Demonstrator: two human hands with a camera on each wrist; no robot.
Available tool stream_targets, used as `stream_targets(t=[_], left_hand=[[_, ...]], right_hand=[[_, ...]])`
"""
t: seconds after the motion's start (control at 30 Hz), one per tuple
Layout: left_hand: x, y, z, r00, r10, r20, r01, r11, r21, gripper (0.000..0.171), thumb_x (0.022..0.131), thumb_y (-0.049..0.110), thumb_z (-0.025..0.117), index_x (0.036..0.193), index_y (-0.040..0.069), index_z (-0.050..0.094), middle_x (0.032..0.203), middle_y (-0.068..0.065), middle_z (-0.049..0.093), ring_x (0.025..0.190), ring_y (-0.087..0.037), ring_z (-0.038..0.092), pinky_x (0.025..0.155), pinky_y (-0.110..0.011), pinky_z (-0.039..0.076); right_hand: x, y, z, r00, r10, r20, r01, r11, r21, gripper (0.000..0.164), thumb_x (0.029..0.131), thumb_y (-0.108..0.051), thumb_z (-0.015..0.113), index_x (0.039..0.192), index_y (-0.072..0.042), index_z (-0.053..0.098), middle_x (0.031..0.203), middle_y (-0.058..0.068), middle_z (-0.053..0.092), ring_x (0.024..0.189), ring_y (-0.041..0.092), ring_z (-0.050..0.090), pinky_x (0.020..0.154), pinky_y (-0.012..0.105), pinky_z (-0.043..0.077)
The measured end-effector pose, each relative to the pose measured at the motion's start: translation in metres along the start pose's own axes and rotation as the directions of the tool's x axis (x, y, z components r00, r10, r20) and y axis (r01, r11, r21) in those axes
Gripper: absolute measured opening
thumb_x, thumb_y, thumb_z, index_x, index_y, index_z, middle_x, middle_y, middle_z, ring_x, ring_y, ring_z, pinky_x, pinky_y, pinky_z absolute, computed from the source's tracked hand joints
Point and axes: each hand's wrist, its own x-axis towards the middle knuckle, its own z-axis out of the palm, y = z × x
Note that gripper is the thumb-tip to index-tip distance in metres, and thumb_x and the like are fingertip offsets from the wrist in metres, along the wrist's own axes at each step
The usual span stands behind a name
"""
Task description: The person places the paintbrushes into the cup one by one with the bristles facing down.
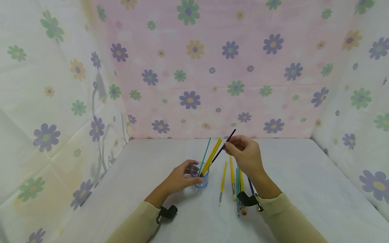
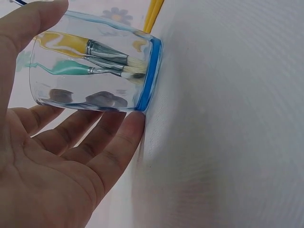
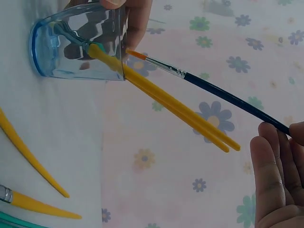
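Observation:
My left hand (image 1: 179,179) grips a clear drinking glass (image 1: 204,184) with a blue base, thumb on the near side and fingers around the far side. The glass stands upright on the table. Inside it lean two yellow-handled paintbrushes (image 3: 175,104) and a teal paintbrush (image 2: 69,67), bristles down. Between thumb and fingertips, my right hand (image 1: 247,157) pinches a dark blue paintbrush (image 3: 223,97) near its handle end. That brush slants downward, its orange bristles right at the glass's rim.
To the right of the glass several paintbrushes lie on the white table (image 1: 146,153): a thin yellow one (image 1: 223,180), a wider yellow one (image 1: 232,175), teal ones (image 1: 237,192) and a dark one (image 1: 251,186), partly under my right forearm. Flowered cloth (image 1: 212,84) hangs behind and at both sides.

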Motion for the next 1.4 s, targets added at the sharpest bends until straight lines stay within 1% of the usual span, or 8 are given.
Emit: stream_targets(t=[0.2, 0.47, 0.63, 0.87, 1.0, 1.17, 1.4], left_hand=[[0.001, -0.001, 0.001, 1.0, -0.015, -0.006, 0.015, 1.0, -0.001, 0.073, 0.075, 0.052, 0.075, 0.137, 0.027, 0.045, 0.115, 0.011, 0.06, 0.114, -0.017, 0.056, 0.096, -0.047, 0.047], [0.001, 0.0, 0.001, 1.0, -0.022, -0.011, 0.022, 1.0, -0.009, 0.073, 0.075, 0.052, 0.076, 0.136, 0.026, 0.045, 0.115, 0.011, 0.061, 0.114, -0.018, 0.057, 0.097, -0.048, 0.047], [0.0, 0.001, 0.001, 1.0, -0.024, -0.008, 0.024, 1.0, -0.008, 0.073, 0.075, 0.053, 0.075, 0.136, 0.026, 0.045, 0.115, 0.011, 0.061, 0.114, -0.018, 0.057, 0.097, -0.048, 0.047], [0.0, 0.001, 0.0, 1.0, -0.018, -0.008, 0.018, 1.0, -0.009, 0.073, 0.075, 0.053, 0.075, 0.136, 0.026, 0.045, 0.115, 0.01, 0.061, 0.113, -0.017, 0.057, 0.097, -0.047, 0.047], [0.0, 0.001, 0.001, 1.0, -0.02, -0.006, 0.02, 1.0, -0.015, 0.073, 0.075, 0.053, 0.075, 0.136, 0.027, 0.045, 0.115, 0.011, 0.061, 0.114, -0.018, 0.057, 0.097, -0.048, 0.047], [0.0, 0.001, 0.001, 1.0, -0.019, -0.009, 0.019, 1.0, -0.013, 0.072, 0.075, 0.053, 0.075, 0.136, 0.027, 0.045, 0.115, 0.01, 0.061, 0.114, -0.018, 0.057, 0.097, -0.048, 0.047], [0.0, 0.002, 0.001, 1.0, -0.02, -0.004, 0.02, 1.0, -0.023, 0.072, 0.076, 0.052, 0.075, 0.136, 0.026, 0.045, 0.115, 0.01, 0.061, 0.113, -0.018, 0.057, 0.097, -0.046, 0.047]], right_hand=[[-0.001, 0.011, 0.01, 1.0, 0.024, 0.018, -0.023, 0.999, -0.037, 0.025, 0.086, -0.029, 0.071, 0.102, -0.011, 0.064, 0.097, 0.007, 0.068, 0.087, 0.019, 0.07, 0.074, 0.027, 0.057], [0.0, 0.026, 0.02, 0.992, 0.11, 0.064, -0.107, 0.993, -0.055, 0.018, 0.087, -0.024, 0.071, 0.099, -0.011, 0.065, 0.095, 0.006, 0.068, 0.087, 0.017, 0.07, 0.073, 0.028, 0.057], [0.0, 0.028, 0.025, 0.984, 0.159, 0.082, -0.15, 0.983, -0.109, 0.014, 0.088, -0.022, 0.069, 0.097, -0.013, 0.065, 0.096, 0.004, 0.068, 0.087, 0.015, 0.069, 0.072, 0.027, 0.057], [-0.002, 0.031, 0.029, 0.97, 0.217, 0.11, -0.197, 0.966, -0.166, 0.012, 0.088, -0.023, 0.069, 0.096, -0.015, 0.066, 0.095, 0.001, 0.069, 0.084, 0.014, 0.07, 0.071, 0.028, 0.058], [-0.002, 0.036, 0.03, 0.967, 0.228, 0.118, -0.205, 0.962, -0.178, 0.011, 0.088, -0.023, 0.069, 0.095, -0.015, 0.066, 0.094, 0.002, 0.069, 0.082, 0.015, 0.07, 0.069, 0.028, 0.058], [-0.003, 0.039, 0.03, 0.967, 0.219, 0.13, -0.194, 0.963, -0.185, 0.012, 0.088, -0.022, 0.069, 0.096, -0.013, 0.067, 0.093, 0.004, 0.07, 0.082, 0.019, 0.07, 0.068, 0.028, 0.058], [-0.001, 0.039, 0.029, 0.953, 0.266, 0.147, -0.232, 0.949, -0.215, 0.015, 0.088, -0.024, 0.069, 0.098, -0.013, 0.068, 0.097, 0.008, 0.07, 0.083, 0.02, 0.07, 0.068, 0.028, 0.058]])
